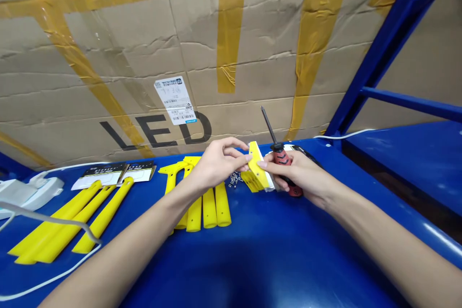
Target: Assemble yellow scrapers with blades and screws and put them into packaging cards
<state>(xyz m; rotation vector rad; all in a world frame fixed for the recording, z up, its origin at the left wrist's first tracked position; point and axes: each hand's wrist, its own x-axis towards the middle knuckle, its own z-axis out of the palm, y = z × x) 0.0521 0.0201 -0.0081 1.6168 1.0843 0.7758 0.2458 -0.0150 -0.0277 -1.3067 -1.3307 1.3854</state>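
Right hand [301, 173]: grips a yellow, pale-edged flat plastic piece [255, 167] at right of centre, with a red-and-black-handled screwdriver [282, 160] lodged in the same grasp, tip upward. Left hand [221, 163]: fingertips drawn narrow at the piece's left side; whether they pinch a screw cannot be told. Just beside, small loose metal screws [234, 180]; to the left, yellow tubular plastic handles [209, 209]; farther left, long yellow tapered handles [72, 219]. Fastening appears unfinished: screws lie loose, and the held piece is joined to no handle.
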